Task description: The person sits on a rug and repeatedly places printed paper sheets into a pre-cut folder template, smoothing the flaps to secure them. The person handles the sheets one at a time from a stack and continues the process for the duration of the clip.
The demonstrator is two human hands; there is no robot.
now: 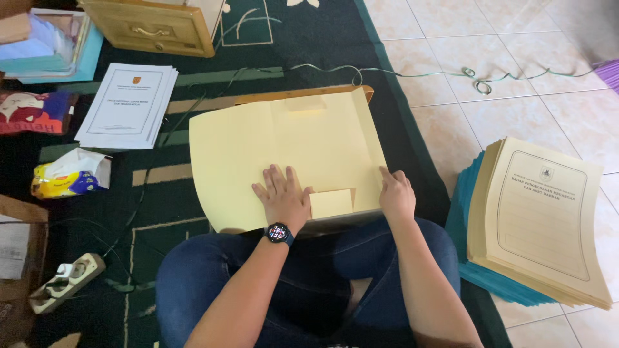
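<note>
A: What are the hands doing?

B: Both hands press down on a big yellow folder (284, 138). It lies open on the person's lap and on the dark green rug (303, 51). The left hand (284, 196) is flat, with the fingers spread wide. It holds nothing. It just pushes the paper down.

A: And the other one?

B: The right hand (396, 195) sits at the right edge of the folder. Its fingers are close together and point along the fold there. It holds nothing too. I think it presses there so the side flap stays folded.

A: Why is the left hand flat like that?

B: A flat hand keeps the sheet from sliding, I think. There is a small flap (331, 203) just beside it, at the bottom edge.

A: What is on the wrist?

B: A black watch (279, 233) on the left arm.

A: What else is around?

B: A tall stack of folders (541, 222) stands on the white tile floor (451, 58), near the right hand, easy to reach. Some in the stack are tan and some are teal. A pile of white papers (129, 103) lies on the rug, well apart on the left. Below it is a tissue pack (69, 174). A white power strip (64, 280) lies lower down. A thin green ribbon (477, 80) curls over the floor.
</note>
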